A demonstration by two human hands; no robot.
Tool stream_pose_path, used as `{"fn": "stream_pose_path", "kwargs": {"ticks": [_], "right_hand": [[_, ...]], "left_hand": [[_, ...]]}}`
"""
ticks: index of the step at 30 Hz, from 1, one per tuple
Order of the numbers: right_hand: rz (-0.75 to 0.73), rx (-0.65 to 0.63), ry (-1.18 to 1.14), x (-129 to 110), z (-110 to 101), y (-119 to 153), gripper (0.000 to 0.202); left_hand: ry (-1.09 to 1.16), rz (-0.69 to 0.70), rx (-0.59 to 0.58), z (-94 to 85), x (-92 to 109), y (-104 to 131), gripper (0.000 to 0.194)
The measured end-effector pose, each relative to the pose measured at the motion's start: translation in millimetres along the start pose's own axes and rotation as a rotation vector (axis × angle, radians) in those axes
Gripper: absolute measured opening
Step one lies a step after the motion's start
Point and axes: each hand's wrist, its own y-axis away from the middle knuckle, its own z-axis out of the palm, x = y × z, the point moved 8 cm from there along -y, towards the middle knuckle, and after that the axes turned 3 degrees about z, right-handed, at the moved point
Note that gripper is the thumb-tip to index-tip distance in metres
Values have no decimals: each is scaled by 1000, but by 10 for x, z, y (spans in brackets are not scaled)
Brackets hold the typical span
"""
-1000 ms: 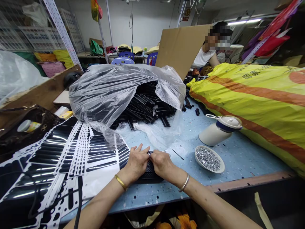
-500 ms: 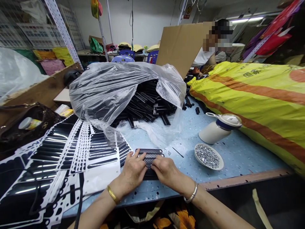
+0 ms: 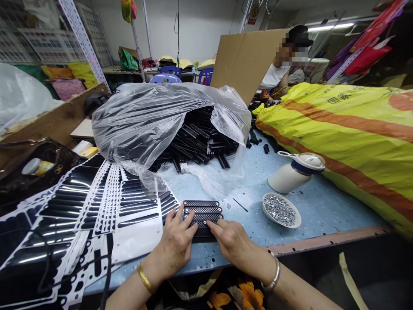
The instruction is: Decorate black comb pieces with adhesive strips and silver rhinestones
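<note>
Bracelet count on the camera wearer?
2: a gold bracelet on the left hand's wrist, a silver bracelet on the right hand's wrist. Any higher up would be out of frame.

Lit flat and moderately bright across the blue desk (image 3: 248,183), with a glowing tube (image 3: 332,28) at upper right; streaked with white glare along the glossy black strips (image 3: 138,220) and the clear plastic bag (image 3: 135,129), glinting off the small metal pieces (image 3: 280,209); sunk into near-black below the desk's front edge; sharp around the fingers (image 3: 187,222), softened and stretched toward the crates (image 3: 48,45) at far left, pixelated over part of a person (image 3: 273,78) in back
</note>
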Motion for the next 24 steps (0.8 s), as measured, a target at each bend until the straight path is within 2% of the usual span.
{"fn": "stream_pose_path", "kwargs": {"ticks": [6, 13, 17, 21, 24], "right_hand": [[-38, -4, 76, -17, 33, 115, 55], [17, -58, 137, 124, 17, 327, 62], [30, -42, 174, 195, -22, 348, 61], [4, -25, 119, 225, -83, 312, 58], [3, 47, 4, 255, -146, 331, 53]], "left_hand": [[-23, -45, -30, 74, -21, 49, 45], [-8, -56, -33, 76, -28, 62, 43], [-9, -60, -35, 83, -36, 79, 45], [-7, -62, -49, 99, -45, 90, 47], [-5, -63, -63, 109, -48, 93, 49]]}}
